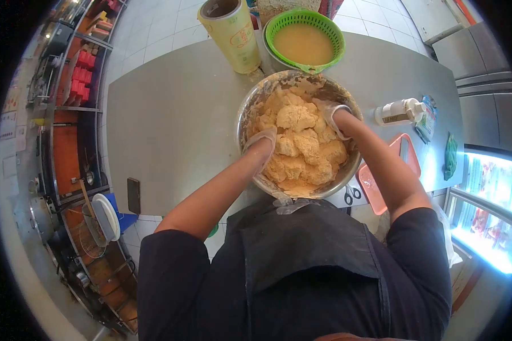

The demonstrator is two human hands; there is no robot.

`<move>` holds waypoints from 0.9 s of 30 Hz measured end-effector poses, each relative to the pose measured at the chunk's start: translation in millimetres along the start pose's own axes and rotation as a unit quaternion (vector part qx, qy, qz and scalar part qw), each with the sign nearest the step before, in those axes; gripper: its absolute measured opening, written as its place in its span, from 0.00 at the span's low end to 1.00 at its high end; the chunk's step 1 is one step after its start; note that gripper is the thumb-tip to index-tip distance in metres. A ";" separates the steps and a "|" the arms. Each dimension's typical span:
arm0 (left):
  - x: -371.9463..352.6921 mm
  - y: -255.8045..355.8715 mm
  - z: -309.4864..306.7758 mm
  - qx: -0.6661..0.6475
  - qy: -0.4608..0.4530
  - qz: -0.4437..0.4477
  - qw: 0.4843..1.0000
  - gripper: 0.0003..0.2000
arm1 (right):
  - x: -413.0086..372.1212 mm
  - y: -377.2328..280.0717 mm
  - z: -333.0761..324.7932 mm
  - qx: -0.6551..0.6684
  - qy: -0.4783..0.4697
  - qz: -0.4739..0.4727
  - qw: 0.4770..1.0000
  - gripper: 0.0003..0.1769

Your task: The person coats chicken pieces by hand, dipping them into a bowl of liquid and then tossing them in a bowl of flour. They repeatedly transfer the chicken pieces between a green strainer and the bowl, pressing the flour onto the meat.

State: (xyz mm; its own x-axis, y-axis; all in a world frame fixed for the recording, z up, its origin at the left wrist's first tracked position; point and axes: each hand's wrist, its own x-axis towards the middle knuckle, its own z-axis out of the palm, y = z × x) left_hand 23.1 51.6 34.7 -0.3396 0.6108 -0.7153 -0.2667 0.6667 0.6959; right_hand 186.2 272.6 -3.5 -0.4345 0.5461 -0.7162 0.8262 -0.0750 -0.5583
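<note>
A large metal bowl [346, 92] in front of me holds several lumpy pieces [297, 117] thickly coated in pale orange flour; they look like breaded chicken. Both hands wear thin clear plastic gloves. At the bowl's left side, my left hand [261, 149] reaches down along the inner wall beside the coated pieces. My right hand [334, 118] is sunk in at the upper right, against the pieces there. Flour, glove and bowl hide the fingers of both hands, so whether they grip anything does not show.
Behind the bowl stand a large roll of plastic film [233, 40] and a green colander [338, 35] with cloudy liquid. To the right are a white bottle [397, 112], a pink tray [375, 190] and scissors [352, 195]. A phone [133, 196] lies near the table's left edge.
</note>
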 end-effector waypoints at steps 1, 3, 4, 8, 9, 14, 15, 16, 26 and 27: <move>2.0 -0.5 -0.6 -0.047 -0.025 -0.035 0.998 0.34 | 2.8 4.2 4.4 0.063 -0.015 0.031 0.997 0.36; 28.8 -22.4 0.9 -0.074 0.002 -0.051 0.996 0.36 | 2.3 9.1 12.7 0.200 -0.057 0.083 0.975 0.35; 64.1 -62.2 8.0 -0.052 0.053 -0.036 0.997 0.37 | 0.4 10.7 15.3 0.256 -0.076 0.103 0.958 0.35; 66.1 -58.2 18.7 -0.199 -0.012 -0.107 0.974 0.37 | -12.2 7.6 28.9 0.373 -0.131 0.136 0.908 0.33; 53.4 -44.3 19.9 -0.239 -0.042 -0.130 0.961 0.36 | -14.3 5.1 31.0 0.387 -0.136 0.136 0.902 0.32; -28.5 41.4 27.1 -0.342 -0.095 -0.137 0.925 0.32 | -24.9 -8.6 35.1 0.440 -0.130 0.126 0.880 0.30; -21.5 36.3 27.7 -0.341 -0.101 -0.113 0.928 0.32 | -27.7 -11.2 34.4 0.448 -0.124 0.121 0.877 0.30; -9.5 26.1 27.9 -0.341 -0.106 -0.090 0.930 0.32 | -30.6 -13.6 33.8 0.459 -0.119 0.115 0.873 0.29; 3.0 44.5 28.4 -0.202 -0.081 0.143 0.966 0.21 | -96.6 -51.7 15.1 0.488 -0.017 -0.017 0.873 0.26; 6.1 44.8 26.1 -0.148 -0.086 0.152 0.974 0.20 | -106.0 -56.4 13.2 0.453 -0.013 -0.044 0.890 0.26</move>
State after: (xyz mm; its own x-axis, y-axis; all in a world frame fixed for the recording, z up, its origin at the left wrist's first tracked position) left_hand 32.7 96.4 59.8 -0.2940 0.8398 -0.4564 -0.4341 0.3080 0.8466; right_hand 180.9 207.8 98.4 -0.5011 0.5650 -0.6555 0.1643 -0.6816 -0.7131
